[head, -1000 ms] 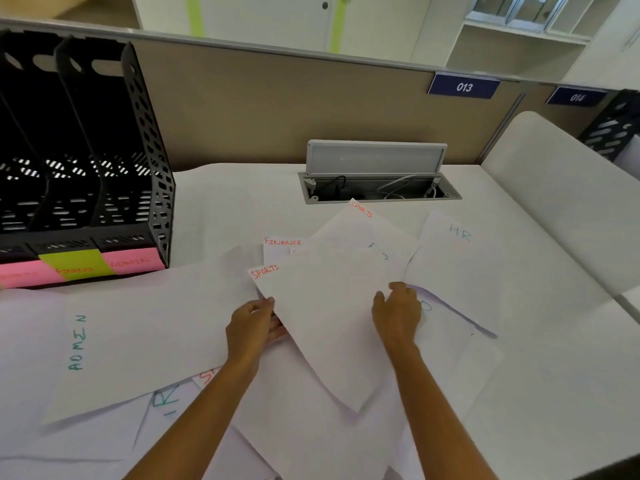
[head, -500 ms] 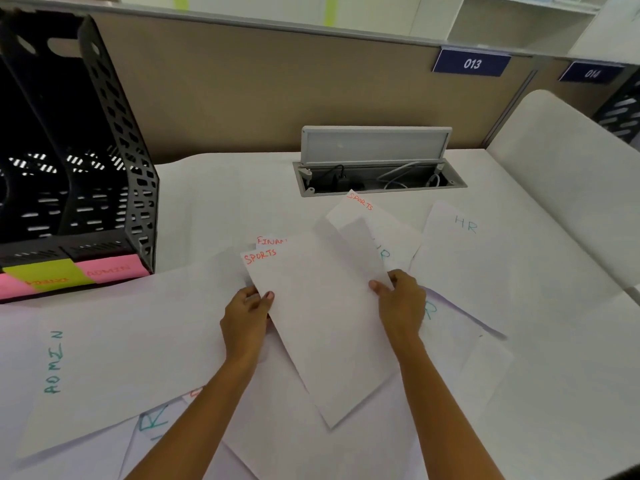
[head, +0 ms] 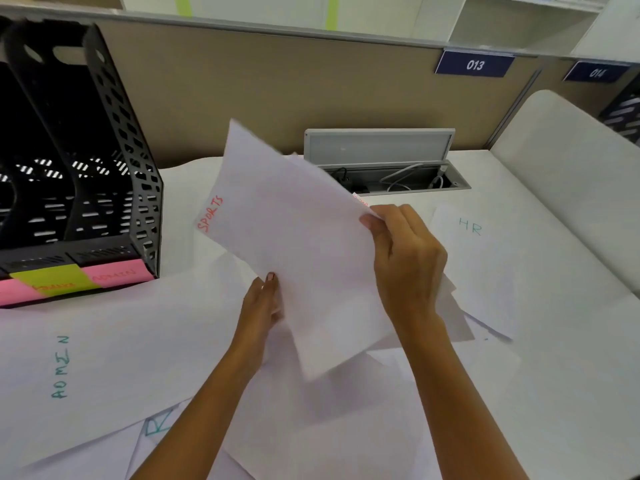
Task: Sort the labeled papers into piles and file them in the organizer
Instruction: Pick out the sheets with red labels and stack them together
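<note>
With left hand (head: 262, 304) pinching the lower edge and right hand (head: 406, 263) gripping the side of the SPORTS sheets (head: 294, 237), raised above the surface (head: 581, 393) near the organizer (head: 114, 150), square edges before filing.

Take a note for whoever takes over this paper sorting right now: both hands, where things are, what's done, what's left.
The left hand pinches the lower edge of the SPORTS sheet, thumb on top.
The right hand grips its right edge. A second sheet with red lettering seems to be held behind it.
Both are held tilted above the loose papers on the desk.
The ADMIN sheet lies flat at the left and the HR sheet at the right.
The organizer stands back left, with no paper showing in the slots in view.
Done: SPORTS picked out. Left: pile the rest by label, then file everything.
</note>
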Motion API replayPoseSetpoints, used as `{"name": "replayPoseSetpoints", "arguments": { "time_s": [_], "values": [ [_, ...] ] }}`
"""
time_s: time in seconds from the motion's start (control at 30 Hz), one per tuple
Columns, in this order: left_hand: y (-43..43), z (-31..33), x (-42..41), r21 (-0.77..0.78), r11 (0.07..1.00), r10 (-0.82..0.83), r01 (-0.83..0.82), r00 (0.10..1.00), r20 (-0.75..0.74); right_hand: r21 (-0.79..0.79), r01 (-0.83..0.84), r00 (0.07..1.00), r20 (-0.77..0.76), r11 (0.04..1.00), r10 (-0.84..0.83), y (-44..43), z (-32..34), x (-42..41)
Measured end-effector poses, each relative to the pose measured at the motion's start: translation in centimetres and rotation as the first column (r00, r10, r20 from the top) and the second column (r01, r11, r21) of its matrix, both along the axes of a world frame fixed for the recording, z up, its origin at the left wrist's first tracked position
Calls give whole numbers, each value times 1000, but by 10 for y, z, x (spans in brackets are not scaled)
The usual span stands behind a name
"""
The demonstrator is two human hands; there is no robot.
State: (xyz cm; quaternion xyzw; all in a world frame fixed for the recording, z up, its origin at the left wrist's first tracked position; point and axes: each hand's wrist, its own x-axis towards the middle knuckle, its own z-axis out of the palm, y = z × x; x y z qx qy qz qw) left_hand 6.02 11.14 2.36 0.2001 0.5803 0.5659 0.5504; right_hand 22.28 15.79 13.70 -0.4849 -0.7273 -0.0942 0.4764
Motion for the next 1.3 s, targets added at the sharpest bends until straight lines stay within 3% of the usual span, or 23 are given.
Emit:
{"name": "replayPoseSetpoints", "arguments": {
  "time_s": [0.07,0.13,0.23,0.3,0.47,0.63,0.8,0.97,1.17,1.23,1.3],
  "values": [
    [-2,2,-4,40,999,-26,24,999,43,-71,33,999,-37,997,-35,6,-2,-6],
    [-5,1,-10,48,999,-19,17,998,57,-269,80,993,-66,960,-102,16,-12,-10],
    [-12,0,-22,21,998,60,-59,998,-22,-582,77,983,-93,810,-161,33,-40,-7],
    [-15,0,-29,27,993,119,-118,992,-44,-676,4,979,-147,737,-140,41,-61,-2],
    [-8,7,-41,128,960,256,-247,965,-58,-726,-14,951,-223,688,-215,66,-91,12],
    [-1,7,-52,108,945,278,-308,933,228,-803,141,944,-67,578,-323,105,-101,35],
    [5,-1,-49,-29,943,310,-332,841,443,-891,255,899,76,375,-431,146,-98,50],
    [18,-4,-47,-82,934,335,-347,779,530,-928,332,748,151,167,-647,158,-103,49],
    [13,-10,-55,-129,967,252,-220,901,354,-935,314,674,98,164,-732,165,-118,56],
    [5,-12,-61,-157,974,193,-164,962,192,-927,353,664,155,125,-731,166,-120,58],
    [-2,-14,-68,-168,977,123,-133,990,-68,-910,399,666,203,113,-718,168,-123,58]
  ]
}}
